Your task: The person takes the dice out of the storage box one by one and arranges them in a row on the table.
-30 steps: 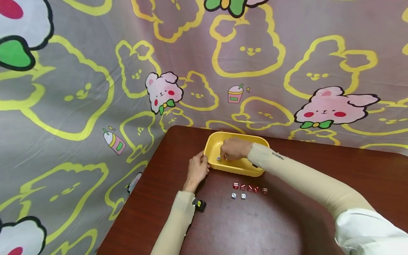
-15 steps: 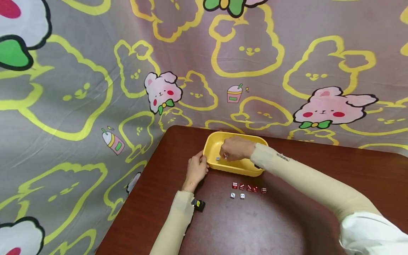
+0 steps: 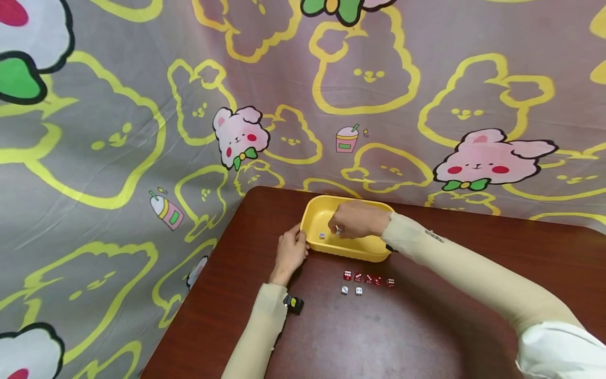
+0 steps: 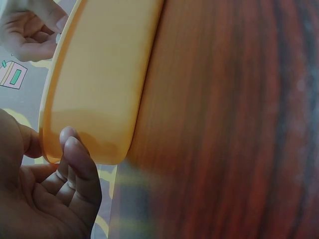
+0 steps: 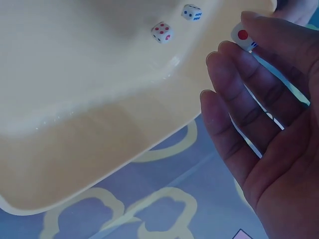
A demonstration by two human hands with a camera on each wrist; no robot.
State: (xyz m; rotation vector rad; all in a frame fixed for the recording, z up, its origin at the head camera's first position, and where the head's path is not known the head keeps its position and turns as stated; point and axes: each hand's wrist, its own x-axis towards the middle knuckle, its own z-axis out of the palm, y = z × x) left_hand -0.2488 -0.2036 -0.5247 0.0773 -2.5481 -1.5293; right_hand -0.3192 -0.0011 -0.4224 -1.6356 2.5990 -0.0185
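Observation:
My left hand (image 3: 290, 255) grips the left end of a yellow plastic tray (image 3: 347, 253), thumb on one side of the rim and fingers on the other. Above the tray's interior, my right hand (image 3: 359, 219) pinches a white die (image 5: 242, 35) between thumb and index finger; a red dot shows on its face. Inside the tray lie a white die with red dots (image 5: 162, 32) and a white die with blue dots (image 5: 191, 12), close together. In the head view my right hand hides part of the tray floor.
On the dark wooden table (image 3: 379, 337), in front of the tray, a row of several red dice (image 3: 368, 278) lies above two white dice (image 3: 344, 290) (image 3: 359, 291). A patterned cloth (image 3: 284, 79) hangs behind the table and along its left side.
My right hand has shifted slightly right and up within the tray, and the white die in its fingers has moved with it. The left hand keeps its grip on the tray.

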